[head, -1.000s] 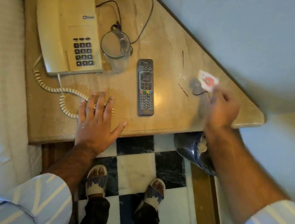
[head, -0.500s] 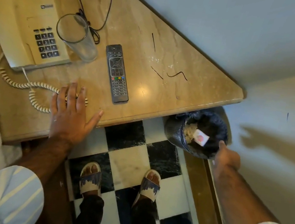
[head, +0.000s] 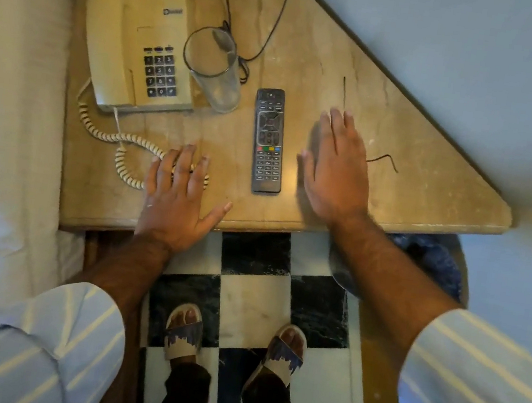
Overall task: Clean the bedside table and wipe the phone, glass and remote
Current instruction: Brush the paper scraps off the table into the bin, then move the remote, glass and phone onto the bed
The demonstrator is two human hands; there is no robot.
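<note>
Head view. The remote (head: pixel 268 141) lies lengthwise on the tabletop (head: pixel 432 177) between the two hands. The left hand (head: pixel 178 204), flat, fingers spread, empty, rests on the front edge over the phone's coiled cord (head: pixel 119 143). The right hand (head: pixel 337 167), open and empty, lies palm-down just right of the remote. The phone (head: pixel 136 43) and the empty glass (head: pixel 216 69) stand behind. A dark bin (head: pixel 433 266) sits partly hidden under the tabletop's right corner; contents cannot be told.
</note>
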